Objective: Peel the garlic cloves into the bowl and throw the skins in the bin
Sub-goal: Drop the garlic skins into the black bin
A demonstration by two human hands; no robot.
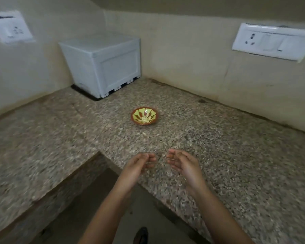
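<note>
A small bowl [144,115] with a brown rim and a green-yellow pattern sits on the speckled stone counter [218,147]; pale bits lie in its bottom. A small pale fleck [144,134] lies on the counter just in front of it. My left hand [139,164] hovers over the counter's front edge with its fingertips curled toward the thumb; blur hides whether it pinches anything. My right hand [183,164] is beside it, a little apart, palm turned inward, fingers relaxed and holding nothing. No bin is in view.
A white box-shaped appliance [102,64] stands in the back corner. Socket plates are on the left wall [11,27] and the right wall [271,41]. The counter is L-shaped, with floor and a dark shoe [141,235] below me.
</note>
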